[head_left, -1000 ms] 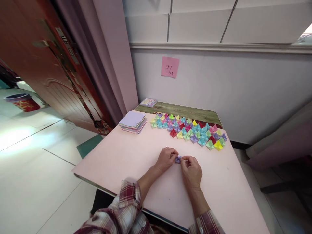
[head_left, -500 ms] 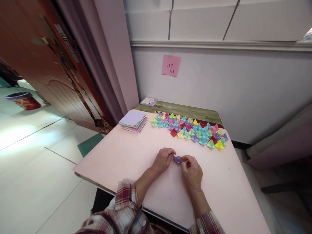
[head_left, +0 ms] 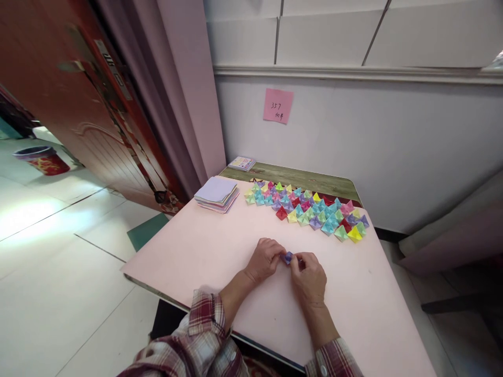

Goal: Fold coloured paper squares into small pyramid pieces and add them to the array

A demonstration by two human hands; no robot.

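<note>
A small purple folded paper piece sits between my two hands just above the pink table top. My left hand pinches its left side with closed fingers. My right hand pinches its right side, fingers curled. Both wrists rest on the table. Beyond the hands, several small folded paper shapes in many colours lie packed in rows. A stack of square coloured paper sheets lies at the table's far left corner.
A small pad of colour samples rests on the wooden strip at the table's back edge. A pink sticky note hangs on the white wall. A red-brown door and curtain stand at left; tiled floor lies below.
The purple piece looked spread out wider half a second ago; now it is pressed smaller between my fingertips, and my hands have closed in together. The camera drifted slightly.
</note>
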